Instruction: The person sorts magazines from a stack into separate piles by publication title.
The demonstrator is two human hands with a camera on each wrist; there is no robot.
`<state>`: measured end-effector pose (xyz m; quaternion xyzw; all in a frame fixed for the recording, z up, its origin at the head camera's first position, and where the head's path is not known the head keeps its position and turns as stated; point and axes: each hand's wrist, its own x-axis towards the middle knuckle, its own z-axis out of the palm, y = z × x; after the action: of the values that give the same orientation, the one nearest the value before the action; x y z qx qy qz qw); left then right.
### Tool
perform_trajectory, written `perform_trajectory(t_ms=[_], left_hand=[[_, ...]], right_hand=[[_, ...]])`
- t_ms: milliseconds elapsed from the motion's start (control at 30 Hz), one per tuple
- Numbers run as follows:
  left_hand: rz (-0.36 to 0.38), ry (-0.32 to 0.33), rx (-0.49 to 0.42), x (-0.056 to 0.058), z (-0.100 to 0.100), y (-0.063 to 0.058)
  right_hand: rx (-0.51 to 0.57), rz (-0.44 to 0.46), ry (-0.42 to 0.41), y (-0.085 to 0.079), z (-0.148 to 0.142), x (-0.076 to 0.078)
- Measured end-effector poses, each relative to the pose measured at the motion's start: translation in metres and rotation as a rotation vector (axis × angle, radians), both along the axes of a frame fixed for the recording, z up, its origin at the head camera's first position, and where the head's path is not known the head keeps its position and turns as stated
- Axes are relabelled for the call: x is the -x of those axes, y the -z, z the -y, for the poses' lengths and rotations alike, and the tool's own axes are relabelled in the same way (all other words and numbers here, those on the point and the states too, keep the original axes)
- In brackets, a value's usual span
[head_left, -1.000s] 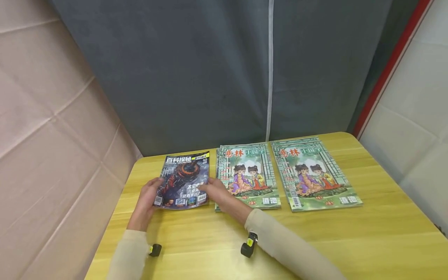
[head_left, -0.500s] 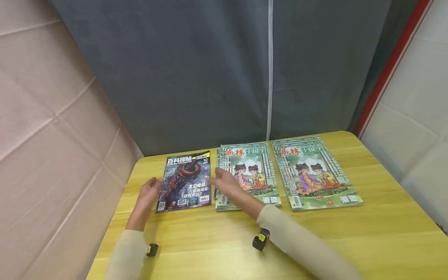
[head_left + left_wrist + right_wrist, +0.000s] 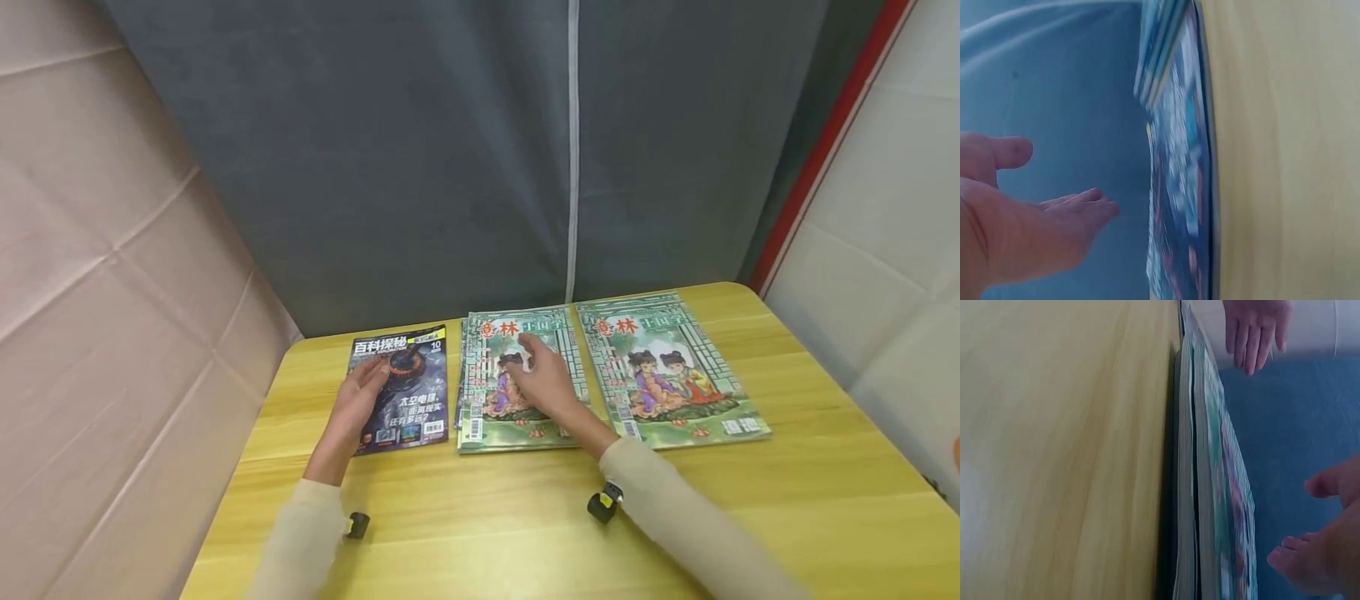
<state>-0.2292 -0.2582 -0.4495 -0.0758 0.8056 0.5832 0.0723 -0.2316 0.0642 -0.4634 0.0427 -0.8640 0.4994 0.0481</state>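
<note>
A dark science magazine [image 3: 420,392] with a red-and-black machine on its cover lies at the left of the table. Over its left part hovers my left hand [image 3: 358,400], fingers extended and holding nothing; the left wrist view shows this hand [image 3: 1035,231] apart from the cover. Beside it, in the middle, is a stack of green illustrated magazines [image 3: 495,429]. My right hand [image 3: 551,387] is above that stack with thumb and fingers spread, and in the right wrist view the hand [image 3: 1319,550] is clear of the covers.
A second pile of green magazines [image 3: 682,375] lies to the right. The wooden table [image 3: 465,525] runs back to a dark grey curtain [image 3: 390,167]. A pale padded wall [image 3: 135,333] borders the left side.
Both hands have let go of the dark magazine, which now lies flat at the left. The right hand has moved right over the middle stack; the left has shifted rightward over the dark cover.
</note>
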Motion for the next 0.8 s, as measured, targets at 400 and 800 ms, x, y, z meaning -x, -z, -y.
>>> perform_trajectory(t_ms=[400,800], left_hand=[[-0.015,0.261,0.003,0.005,-0.062,0.007],[-0.004,0.314,-0.05,0.007,-0.109,0.009]], right_hand=[[-0.1,0.101,0.113,0.005,-0.05,0.001],[-0.143,0.194,0.101,0.007,-0.061,-0.003]])
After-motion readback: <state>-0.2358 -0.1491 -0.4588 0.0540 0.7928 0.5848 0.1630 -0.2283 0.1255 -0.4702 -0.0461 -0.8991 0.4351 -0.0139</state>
